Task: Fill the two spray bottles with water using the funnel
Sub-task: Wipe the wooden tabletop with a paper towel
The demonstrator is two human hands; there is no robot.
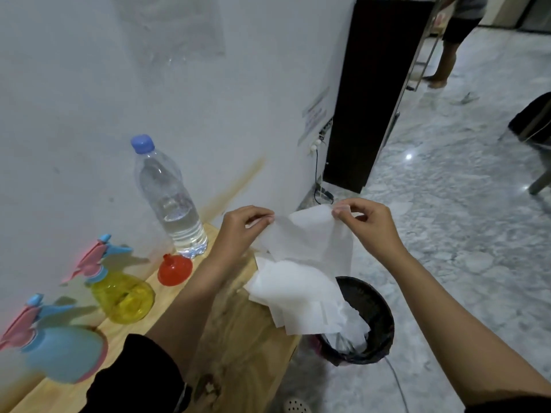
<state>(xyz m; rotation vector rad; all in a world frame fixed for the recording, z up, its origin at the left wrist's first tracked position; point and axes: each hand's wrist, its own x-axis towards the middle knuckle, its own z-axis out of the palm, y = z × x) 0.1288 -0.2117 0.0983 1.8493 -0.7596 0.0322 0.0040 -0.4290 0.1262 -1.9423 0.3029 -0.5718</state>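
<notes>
A yellow spray bottle (123,296) and a blue spray bottle (64,353) stand on the wooden table (238,329) by the wall, both with pink and blue trigger heads on. A red funnel (174,269) lies mouth down between the yellow bottle and a clear water bottle (171,201) with a blue cap, about a third full. My left hand (243,229) and my right hand (368,226) each pinch a top corner of a white tissue sheet (304,263), holding it up over the table's right end.
A black waste bin (377,323) stands on the marble floor just right of the table, with tissue hanging into it. A dark door panel (372,93) and a person's legs (447,58) are far back. A dark chair (533,123) sits at right.
</notes>
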